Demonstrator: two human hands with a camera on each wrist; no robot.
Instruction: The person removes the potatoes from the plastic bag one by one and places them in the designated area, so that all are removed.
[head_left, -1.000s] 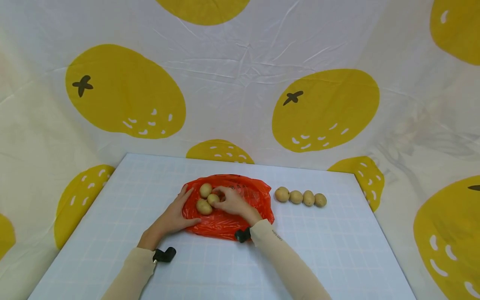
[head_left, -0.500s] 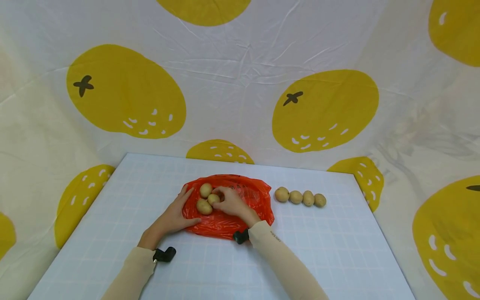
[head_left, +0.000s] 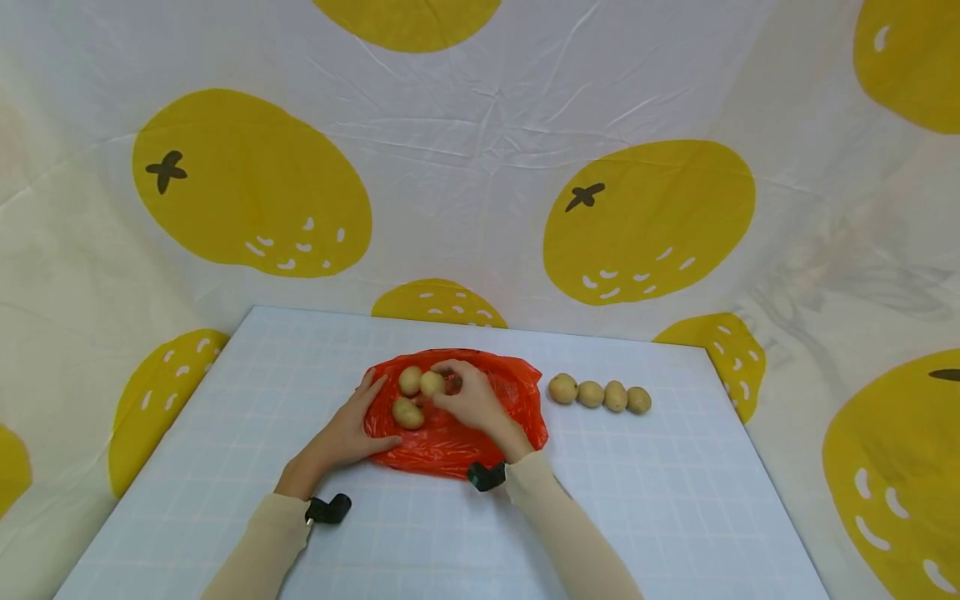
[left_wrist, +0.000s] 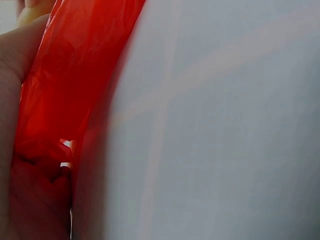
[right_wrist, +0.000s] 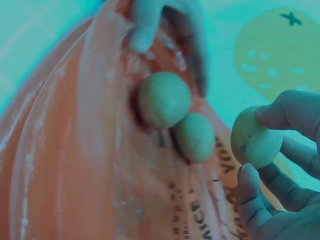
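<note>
A red plastic bag [head_left: 450, 450] lies spread on the table. Between thumb and fingers my right hand [head_left: 474, 402] pinches a small potato [right_wrist: 256, 137], raised above the bag. Two other potatoes sit on the red plastic: one at the back [head_left: 410, 381], one nearer the front [head_left: 408, 413]. My left hand [head_left: 347, 429] lies at the bag's left side, thumb and fingers spread and fairly straight, fingertips over its edge. In the left wrist view, red plastic [left_wrist: 85, 65] covers part of that hand.
To the right of the bag, several potatoes [head_left: 591, 394] stand in a row. The table [head_left: 660, 500] has a pale checked cover. Behind it hangs a cloth [head_left: 465, 208] printed with large yellow fruits.
My right hand has lifted the pinched potato from between the other two, slightly up and back in the head view. The left hand and the bag stay put.
</note>
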